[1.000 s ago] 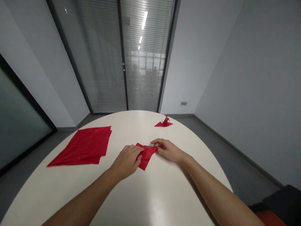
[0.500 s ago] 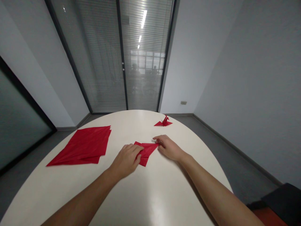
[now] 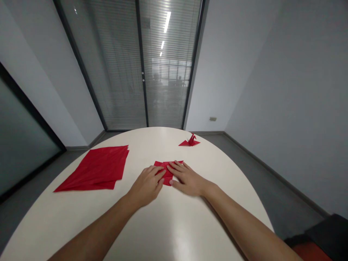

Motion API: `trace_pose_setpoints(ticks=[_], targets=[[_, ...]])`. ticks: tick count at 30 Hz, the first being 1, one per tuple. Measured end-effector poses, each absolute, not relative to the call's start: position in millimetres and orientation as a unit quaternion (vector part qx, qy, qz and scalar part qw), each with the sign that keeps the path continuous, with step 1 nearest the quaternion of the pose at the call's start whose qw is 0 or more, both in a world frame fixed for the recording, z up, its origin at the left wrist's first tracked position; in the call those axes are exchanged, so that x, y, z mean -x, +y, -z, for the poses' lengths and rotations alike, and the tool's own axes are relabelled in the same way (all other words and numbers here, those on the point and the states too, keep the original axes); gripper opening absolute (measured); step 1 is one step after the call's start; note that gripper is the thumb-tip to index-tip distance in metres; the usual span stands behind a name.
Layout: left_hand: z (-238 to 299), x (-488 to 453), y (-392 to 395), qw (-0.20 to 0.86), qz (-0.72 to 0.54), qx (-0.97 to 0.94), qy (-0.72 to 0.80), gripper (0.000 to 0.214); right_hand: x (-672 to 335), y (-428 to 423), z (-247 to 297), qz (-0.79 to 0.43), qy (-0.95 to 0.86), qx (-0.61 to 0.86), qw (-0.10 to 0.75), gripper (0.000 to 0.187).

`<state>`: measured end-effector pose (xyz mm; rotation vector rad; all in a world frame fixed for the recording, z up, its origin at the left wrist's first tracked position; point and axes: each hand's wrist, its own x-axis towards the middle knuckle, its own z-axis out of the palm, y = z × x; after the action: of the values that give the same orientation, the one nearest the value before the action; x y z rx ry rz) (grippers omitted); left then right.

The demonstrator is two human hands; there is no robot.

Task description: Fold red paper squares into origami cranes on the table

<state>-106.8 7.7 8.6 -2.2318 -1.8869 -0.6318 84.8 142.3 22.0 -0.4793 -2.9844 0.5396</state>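
A folded piece of red origami paper (image 3: pixel 168 179) lies on the white table in front of me, partly covered by my hands. My left hand (image 3: pixel 146 183) rests on its left part, fingers stretched over the paper and thumb apart at the near edge. Across its right part lies my right hand (image 3: pixel 189 179), flat with the fingers spread. A red pointed end shows just beyond the right fingertips. Farther back on the table stands a finished red paper crane (image 3: pixel 191 141) with its wings spread, touched by neither hand.
To the left lies a stack of large red paper sheets (image 3: pixel 100 166), one corner pointing toward me. The round white table (image 3: pixel 163 228) has its far edge near a glass partition with blinds (image 3: pixel 122 90). A dark and red chair (image 3: pixel 323 235) is at lower right.
My right hand has moved left from the paper's right tip and flattened onto the paper. The paper's near flap reaches less far toward me. My left hand has barely moved.
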Motion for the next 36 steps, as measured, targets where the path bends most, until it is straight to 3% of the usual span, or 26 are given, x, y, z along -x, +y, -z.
trace_pose_setpoints(ticks=[12,18,28,36], targets=[[-7.3,107.0,7.8,0.060,0.188,0.758,-0.621,0.038,-85.2,141.6,-28.4,-0.199,-0.969,0.144,0.020,0.070],[-3.8,108.4,9.1,0.065,0.198,0.750,-0.627,0.040,-90.1,147.4,-24.1,-0.206,-0.967,0.137,0.054,0.073],[-5.4,106.7,9.4,0.040,0.211,0.743,-0.634,0.043,-86.2,144.6,-28.3,-0.220,-0.969,0.095,0.050,0.054],[-2.2,109.1,8.8,0.027,0.237,0.738,-0.631,0.049,-86.2,147.6,-25.7,-0.217,-0.969,0.090,0.071,0.053]])
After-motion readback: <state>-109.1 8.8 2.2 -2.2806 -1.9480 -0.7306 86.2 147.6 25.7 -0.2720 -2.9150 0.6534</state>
